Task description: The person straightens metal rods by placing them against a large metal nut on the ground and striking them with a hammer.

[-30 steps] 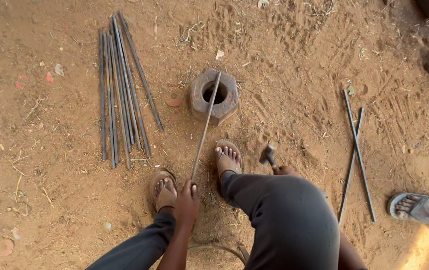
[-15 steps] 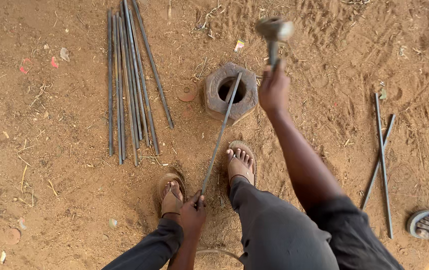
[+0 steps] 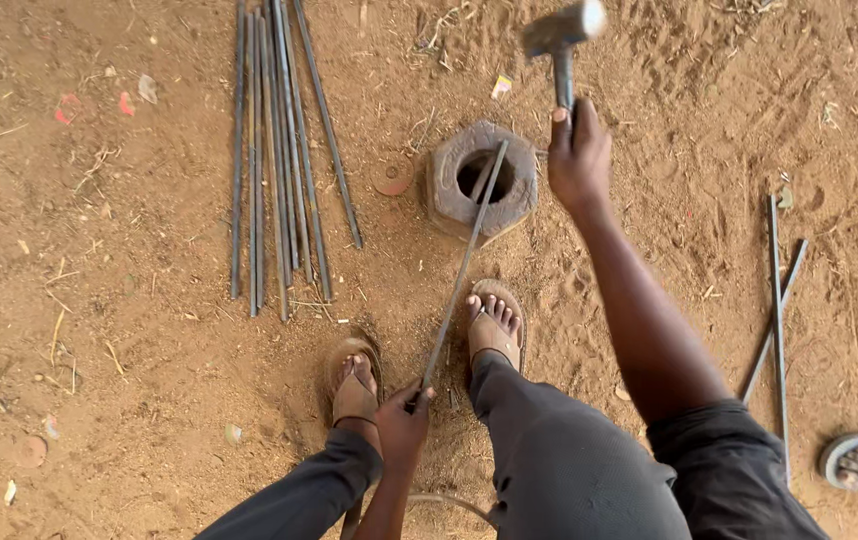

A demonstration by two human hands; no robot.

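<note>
My right hand (image 3: pixel 579 155) clenches hammer (image 3: pixel 561 40) raised at 12; left hand (image 3: pixel 404 425) clamps rod (image 3: pixel 464 265), axis running 1 o'clock onto hex block (image 3: pixel 482 180).

open-air metalworking yard: bare dirt ground (image 3: pixel 109 330), bundle of steel rods (image 3: pixel 274 160) (laid loose), hexagonal iron block (image 3: pixel 449 200) as anvil.

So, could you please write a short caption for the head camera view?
Right hand raises a hammer above a hexagonal metal block; left hand holds a rod across it.
</note>
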